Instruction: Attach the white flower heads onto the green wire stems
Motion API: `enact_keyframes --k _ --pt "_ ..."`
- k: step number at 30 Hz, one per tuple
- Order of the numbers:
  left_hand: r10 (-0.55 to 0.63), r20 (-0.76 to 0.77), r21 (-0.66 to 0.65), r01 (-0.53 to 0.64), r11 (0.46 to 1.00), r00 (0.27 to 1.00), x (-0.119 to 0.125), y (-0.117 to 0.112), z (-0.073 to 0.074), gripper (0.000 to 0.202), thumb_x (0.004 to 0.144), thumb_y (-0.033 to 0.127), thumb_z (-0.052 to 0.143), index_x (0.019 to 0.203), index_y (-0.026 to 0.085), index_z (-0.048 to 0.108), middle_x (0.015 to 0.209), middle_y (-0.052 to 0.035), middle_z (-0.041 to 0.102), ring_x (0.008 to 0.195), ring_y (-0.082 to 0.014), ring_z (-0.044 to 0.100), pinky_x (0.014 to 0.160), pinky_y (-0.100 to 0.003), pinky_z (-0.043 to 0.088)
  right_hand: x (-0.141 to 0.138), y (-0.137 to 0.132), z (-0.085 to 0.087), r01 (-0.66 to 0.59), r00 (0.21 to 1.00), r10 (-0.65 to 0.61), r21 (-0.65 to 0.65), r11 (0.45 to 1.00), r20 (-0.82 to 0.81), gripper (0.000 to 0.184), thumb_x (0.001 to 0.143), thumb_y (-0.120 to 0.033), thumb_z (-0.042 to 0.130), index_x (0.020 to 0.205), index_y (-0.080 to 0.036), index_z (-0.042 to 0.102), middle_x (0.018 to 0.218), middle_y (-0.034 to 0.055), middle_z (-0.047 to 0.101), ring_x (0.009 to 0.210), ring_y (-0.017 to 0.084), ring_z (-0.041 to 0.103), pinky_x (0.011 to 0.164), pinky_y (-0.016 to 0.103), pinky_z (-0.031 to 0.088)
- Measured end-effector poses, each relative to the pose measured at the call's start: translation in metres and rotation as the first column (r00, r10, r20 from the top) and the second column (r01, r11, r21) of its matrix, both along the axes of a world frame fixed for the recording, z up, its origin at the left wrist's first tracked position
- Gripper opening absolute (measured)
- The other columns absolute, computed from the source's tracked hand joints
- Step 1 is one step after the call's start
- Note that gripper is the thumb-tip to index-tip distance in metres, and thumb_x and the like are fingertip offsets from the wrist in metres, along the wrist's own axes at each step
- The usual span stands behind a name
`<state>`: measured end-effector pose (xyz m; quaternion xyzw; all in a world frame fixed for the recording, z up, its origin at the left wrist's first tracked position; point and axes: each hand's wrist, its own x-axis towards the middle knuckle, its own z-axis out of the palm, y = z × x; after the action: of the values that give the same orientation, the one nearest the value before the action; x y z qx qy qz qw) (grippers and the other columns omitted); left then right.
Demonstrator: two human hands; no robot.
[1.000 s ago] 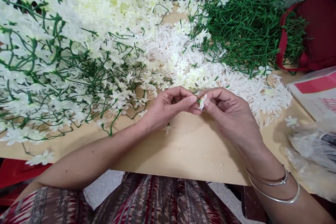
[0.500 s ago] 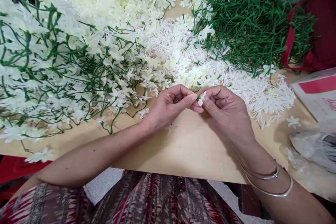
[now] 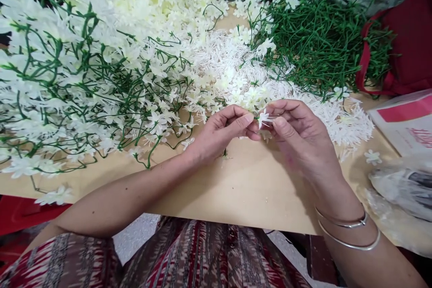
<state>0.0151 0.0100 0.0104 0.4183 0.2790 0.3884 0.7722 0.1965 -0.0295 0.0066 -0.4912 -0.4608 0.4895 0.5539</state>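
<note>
My left hand (image 3: 227,128) pinches the green stem end of a small white artificial flower (image 3: 263,119) between thumb and forefinger. The flower's petals face right, and thin white stamens stick out of its middle. My right hand (image 3: 300,132) is at the stamen tips, thumb and fingers bent around them; its exact contact is hard to make out. Just behind my hands lie loose white petals (image 3: 253,94) and a heap of white stamens (image 3: 347,121). To the left is a large pile of finished white flowers (image 3: 111,94) on green stems.
Green stems (image 3: 320,40) are heaped at the back right beside a dark red bag (image 3: 410,40). A white and red box (image 3: 408,117) and a clear plastic bag (image 3: 401,193) lie at the right. Pale yellow-white blossoms (image 3: 162,0) are piled at the back of the wooden table (image 3: 216,193).
My right hand has drawn slightly right, away from my left, and its fingers have loosened. The flower now shows its petals and stamens. The view has shifted slightly.
</note>
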Motion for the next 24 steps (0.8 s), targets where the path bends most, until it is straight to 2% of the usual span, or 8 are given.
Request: enact_keyframes --k 5,10,17,21,24 --pt "-0.025 -0.038 0.065 0.028 0.997 0.999 -0.0003 -0.0006 0.0000 0.019 0.095 0.034 0.074 0.089 0.016 0.068 0.085 0.0005 0.072 0.078 -0.0113 0.070 0.087 -0.028 0.056 -0.0046 -0.0017 -0.0003 -0.003 0.996 0.004 -0.015 1.000 0.086 0.016 0.088 -0.039 0.080 0.098 -0.028 0.073 0.089 0.0011 0.073 0.074 0.016 0.066 0.070 0.032 0.058" --pt "-0.043 -0.109 0.128 0.057 0.990 0.993 -0.0035 0.0001 0.0017 0.017 0.096 0.033 0.072 0.090 0.017 0.069 0.081 -0.0002 0.072 0.079 -0.0117 0.069 0.086 -0.028 0.054 -0.0050 -0.0023 -0.0029 -0.021 1.000 0.022 -0.039 0.999 0.006 0.012 0.084 -0.033 0.084 0.083 -0.028 0.073 0.093 0.0015 0.075 0.084 0.017 0.068 0.075 0.033 0.058" --pt "-0.051 -0.214 0.132 0.081 0.988 0.975 -0.0072 0.0010 0.0078 0.011 0.097 0.024 0.066 0.089 0.019 0.070 0.080 0.0002 0.072 0.081 -0.0133 0.068 0.085 -0.028 0.053 -0.0058 -0.0003 -0.0029 -0.048 0.998 0.047 -0.021 0.999 -0.033 0.011 0.083 -0.030 0.085 0.082 -0.028 0.074 0.089 -0.0005 0.076 0.082 0.014 0.069 0.072 0.028 0.058" --pt "-0.034 -0.243 0.142 0.070 0.987 0.969 -0.0048 0.0022 0.0059 0.010 0.096 0.023 0.067 0.088 0.018 0.069 0.081 -0.0002 0.073 0.082 -0.0137 0.069 0.085 -0.028 0.053 -0.0054 0.0015 -0.0022 -0.037 0.999 0.038 -0.034 0.999 0.016 0.013 0.083 -0.031 0.085 0.080 -0.027 0.072 0.089 0.0006 0.075 0.083 0.015 0.070 0.072 0.030 0.058" --pt "-0.075 -0.225 0.133 0.107 0.985 0.971 -0.0014 0.0003 0.0080 0.012 0.097 0.026 0.066 0.089 0.018 0.068 0.081 -0.0012 0.074 0.082 -0.0143 0.070 0.087 -0.030 0.055 -0.0023 -0.0001 0.0001 -0.057 0.997 0.058 -0.036 0.998 0.044 0.016 0.084 -0.035 0.084 0.081 -0.026 0.071 0.089 0.0011 0.075 0.080 0.016 0.069 0.071 0.032 0.057"
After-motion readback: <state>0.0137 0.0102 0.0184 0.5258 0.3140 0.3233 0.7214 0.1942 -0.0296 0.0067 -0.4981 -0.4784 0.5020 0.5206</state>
